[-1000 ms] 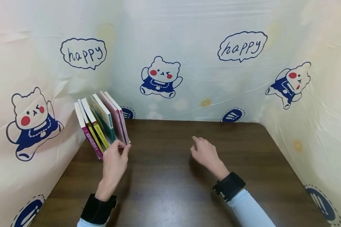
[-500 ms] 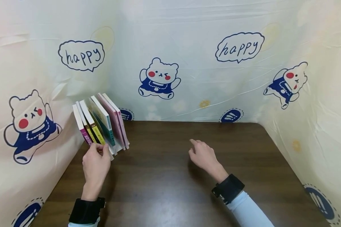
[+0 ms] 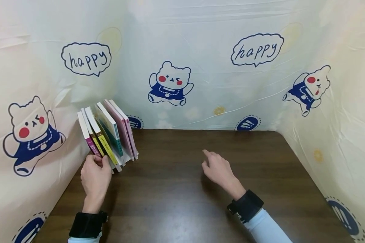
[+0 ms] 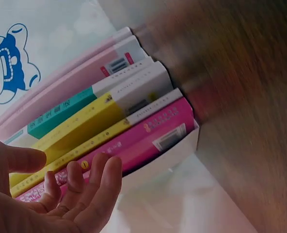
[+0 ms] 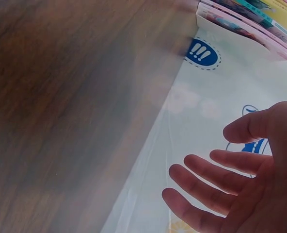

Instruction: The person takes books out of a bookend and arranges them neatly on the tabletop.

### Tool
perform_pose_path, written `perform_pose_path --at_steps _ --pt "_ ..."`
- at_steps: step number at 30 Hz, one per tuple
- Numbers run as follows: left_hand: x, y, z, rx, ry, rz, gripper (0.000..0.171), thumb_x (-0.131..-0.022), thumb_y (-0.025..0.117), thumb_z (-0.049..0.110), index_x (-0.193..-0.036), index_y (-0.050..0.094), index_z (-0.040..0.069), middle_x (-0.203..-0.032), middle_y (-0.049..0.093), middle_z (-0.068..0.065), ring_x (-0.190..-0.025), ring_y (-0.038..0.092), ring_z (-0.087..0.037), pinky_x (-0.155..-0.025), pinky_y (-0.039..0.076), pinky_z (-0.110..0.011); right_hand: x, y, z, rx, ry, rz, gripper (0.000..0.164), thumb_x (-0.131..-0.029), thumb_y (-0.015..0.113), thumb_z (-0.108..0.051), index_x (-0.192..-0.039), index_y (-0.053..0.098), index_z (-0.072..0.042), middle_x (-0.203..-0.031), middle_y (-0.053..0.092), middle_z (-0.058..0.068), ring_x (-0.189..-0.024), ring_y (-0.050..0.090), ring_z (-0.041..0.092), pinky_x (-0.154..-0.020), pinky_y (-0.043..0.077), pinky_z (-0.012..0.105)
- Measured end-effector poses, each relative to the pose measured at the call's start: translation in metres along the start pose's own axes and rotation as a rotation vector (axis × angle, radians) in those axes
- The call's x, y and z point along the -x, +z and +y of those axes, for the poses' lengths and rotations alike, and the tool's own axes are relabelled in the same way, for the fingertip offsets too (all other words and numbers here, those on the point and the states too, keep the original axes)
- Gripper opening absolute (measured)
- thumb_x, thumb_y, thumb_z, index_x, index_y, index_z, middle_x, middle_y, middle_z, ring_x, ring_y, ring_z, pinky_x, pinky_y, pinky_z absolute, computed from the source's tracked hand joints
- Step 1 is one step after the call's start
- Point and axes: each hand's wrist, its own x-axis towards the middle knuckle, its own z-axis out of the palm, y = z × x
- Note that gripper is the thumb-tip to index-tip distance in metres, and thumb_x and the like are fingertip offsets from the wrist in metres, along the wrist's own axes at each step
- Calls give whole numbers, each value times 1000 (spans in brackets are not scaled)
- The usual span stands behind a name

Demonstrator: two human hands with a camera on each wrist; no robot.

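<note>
A row of upright, slightly leaning books stands at the back left. From left to right in the head view come a magenta-spined book (image 3: 93,145), a thin and a thicker yellow-spined book (image 3: 107,145), a teal-spined book (image 3: 118,147) and pink books (image 3: 125,133). My left hand (image 3: 95,179) is at the lower spines of the magenta and thin yellow books, fingers loosely bent and thumb apart, as the left wrist view shows. Far from the row, my right hand (image 3: 218,170) hovers over the middle right of the table, fingers relaxed and holding nothing.
The dark wooden table (image 3: 170,189) meets a pale printed cloth (image 3: 212,84) at its back and sides. A white bookend-like panel (image 4: 158,162) flanks the magenta book. Black bands (image 3: 246,204) sit on both wrists.
My left hand has moved left along the spines, from the pink books past the yellow ones to the magenta book. The right hand and the book row stay nearly where they were.
</note>
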Motion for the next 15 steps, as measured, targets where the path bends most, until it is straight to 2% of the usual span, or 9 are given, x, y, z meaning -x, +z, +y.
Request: perform_pose_path --at_steps 4,9,15 --pt "-2 -2 -3 -13 -20 -5 30 -107 54 27 -112 56 -3 -100 60 -22 -85 58 -40 -63 39 -46 3 -1 -1 -6 -2 -11 49 -100 61 -16 -148 59 -5 -137 66 19 -103 67 30 -65 52 39" --pt "-5 -5 -6 -5 -40 -25 35 -107 54 26 -124 54 -5 -110 60 -24 -91 58 -41 -68 39 -47 4 0 -1 3 7 -13 53 -101 61 -18 -151 55 -6 -137 67 19 -97 67 28 -63 51 39" --pt "-7 -5 -11 -47 -21 -131 50 -109 51 27 -145 43 -9 -119 63 -37 -95 65 -54 -69 50 -61 5 1 -1 12 16 -17 54 -100 62 -18 -153 54 -7 -135 68 18 -99 68 28 -65 53 41"
